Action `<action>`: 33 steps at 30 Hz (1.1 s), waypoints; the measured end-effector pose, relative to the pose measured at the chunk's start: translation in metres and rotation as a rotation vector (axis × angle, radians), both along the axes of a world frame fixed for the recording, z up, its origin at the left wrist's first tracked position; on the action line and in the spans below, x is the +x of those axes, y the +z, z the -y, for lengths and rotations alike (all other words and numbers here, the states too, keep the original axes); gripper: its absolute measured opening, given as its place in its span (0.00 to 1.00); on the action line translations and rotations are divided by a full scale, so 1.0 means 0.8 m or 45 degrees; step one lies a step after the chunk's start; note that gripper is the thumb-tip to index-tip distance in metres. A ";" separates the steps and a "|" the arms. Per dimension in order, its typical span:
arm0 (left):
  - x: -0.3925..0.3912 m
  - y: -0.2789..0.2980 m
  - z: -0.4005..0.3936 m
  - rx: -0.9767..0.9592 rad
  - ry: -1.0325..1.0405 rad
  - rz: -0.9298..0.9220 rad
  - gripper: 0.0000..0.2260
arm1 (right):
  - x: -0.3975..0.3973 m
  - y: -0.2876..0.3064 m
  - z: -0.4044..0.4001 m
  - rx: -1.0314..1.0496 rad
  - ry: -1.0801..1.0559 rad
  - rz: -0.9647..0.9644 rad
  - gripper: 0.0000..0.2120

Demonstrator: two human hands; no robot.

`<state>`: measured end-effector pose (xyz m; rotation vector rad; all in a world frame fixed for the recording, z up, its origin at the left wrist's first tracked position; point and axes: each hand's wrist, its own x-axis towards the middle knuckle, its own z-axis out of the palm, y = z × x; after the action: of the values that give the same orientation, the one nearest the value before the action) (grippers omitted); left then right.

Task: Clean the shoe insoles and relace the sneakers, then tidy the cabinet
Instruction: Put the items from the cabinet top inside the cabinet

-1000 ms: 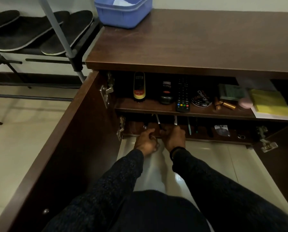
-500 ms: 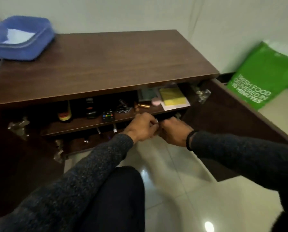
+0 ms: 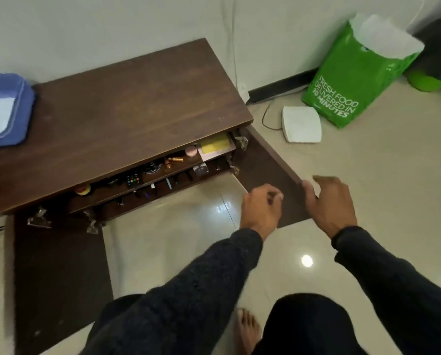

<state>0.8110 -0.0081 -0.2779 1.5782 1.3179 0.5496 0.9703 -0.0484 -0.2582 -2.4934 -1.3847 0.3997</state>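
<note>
A dark brown cabinet stands against the wall with both doors swung open. My right hand grips the free edge of the right door, thumb on the inner face and fingers over the outer side. My left hand hovers just in front of that door's inner face with its fingers curled; motion blur hides whether it holds anything. The shelves hold a remote, a round tin, a yellow pad and several small items.
The left door juts out towards me at the lower left. A blue tub sits on the cabinet's left end. On the floor to the right are a green bag and a white box with a cable. My bare foot is below.
Both hands have come away from the lower shelf and moved right to the right door. The view has swung right and pulled back from the cabinet.
</note>
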 end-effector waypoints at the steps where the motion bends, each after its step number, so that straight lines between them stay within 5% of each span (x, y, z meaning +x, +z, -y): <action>1: 0.012 0.005 0.008 -0.126 0.092 0.024 0.04 | 0.003 0.003 0.011 -0.110 -0.047 -0.104 0.25; 7: 0.030 0.041 0.025 -0.443 0.378 -0.002 0.11 | -0.031 0.023 0.048 -0.181 0.080 -0.441 0.19; 14: -0.077 0.058 0.028 -0.306 0.457 -0.107 0.08 | -0.155 0.023 0.049 -0.154 -0.125 -1.209 0.10; 22: -0.228 0.031 -0.048 0.329 -0.030 -0.531 0.12 | -0.292 0.015 -0.065 -0.046 -0.584 -1.896 0.14; 25: -0.263 0.029 -0.077 0.428 -0.168 -0.661 0.23 | -0.315 0.018 -0.119 0.005 -0.920 -2.217 0.23; 30: -0.304 0.007 -0.097 0.529 -0.486 -1.025 0.32 | -0.336 0.027 -0.169 0.037 -0.991 -2.206 0.31; 33: -0.313 0.025 -0.099 0.480 -0.472 -0.989 0.30 | -0.340 0.035 -0.185 0.056 -0.966 -2.185 0.33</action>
<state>0.5610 0.0710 -0.2581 2.4311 1.4563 -0.0853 0.6981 0.0996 -0.2299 -1.3572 0.2226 1.6103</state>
